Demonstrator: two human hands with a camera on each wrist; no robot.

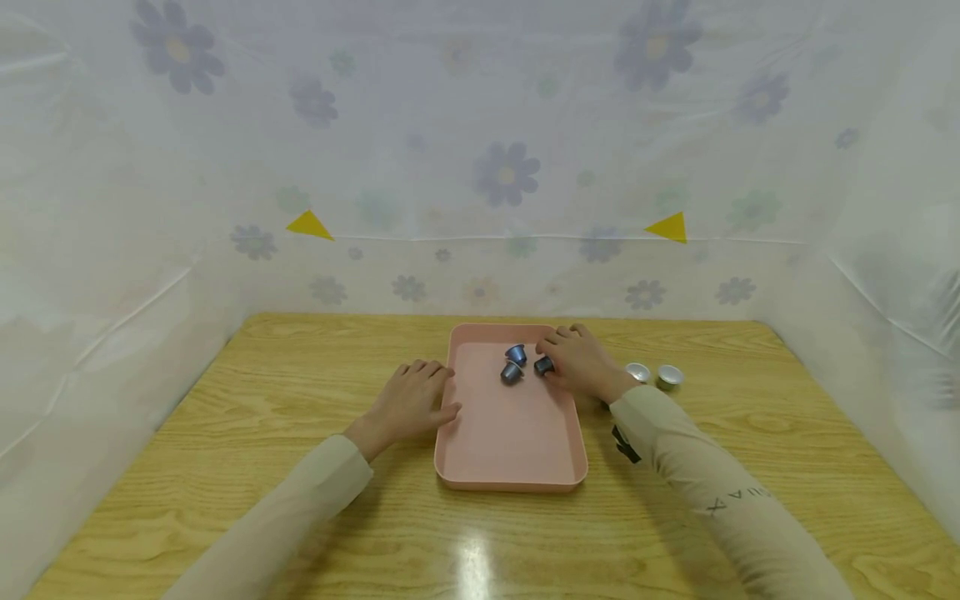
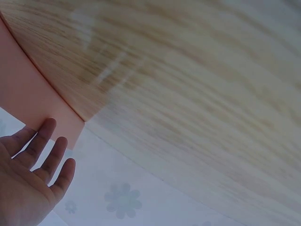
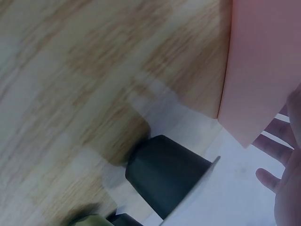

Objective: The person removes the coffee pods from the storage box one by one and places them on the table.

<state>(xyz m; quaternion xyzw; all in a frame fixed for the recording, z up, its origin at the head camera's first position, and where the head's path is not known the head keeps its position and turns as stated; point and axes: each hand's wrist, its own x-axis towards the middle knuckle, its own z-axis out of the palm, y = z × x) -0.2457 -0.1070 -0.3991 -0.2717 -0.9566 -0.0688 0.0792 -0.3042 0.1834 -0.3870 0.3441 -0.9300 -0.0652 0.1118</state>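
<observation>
A pink tray (image 1: 510,450) lies lengthwise on the table. Inside its far half rest a blue coffee capsule (image 1: 517,355) and a dark grey coffee capsule (image 1: 512,373), side by side. My right hand (image 1: 581,362) reaches over the tray's right rim and pinches a black coffee capsule (image 1: 543,366) between thumb and fingers, low over the tray floor. At the left rim rests my left hand (image 1: 412,400), its thumb reaching over the edge. The left wrist view shows these fingers (image 2: 59,150) loosely extended at the tray's outer wall.
Right of the tray, capsules with pale lids (image 1: 670,377) stand on the wooden table (image 1: 750,433), partly behind the right forearm. Close to the right wrist camera is a dark green capsule (image 3: 167,174). Flower-patterned sheeting (image 1: 510,175) encloses the table's back and sides.
</observation>
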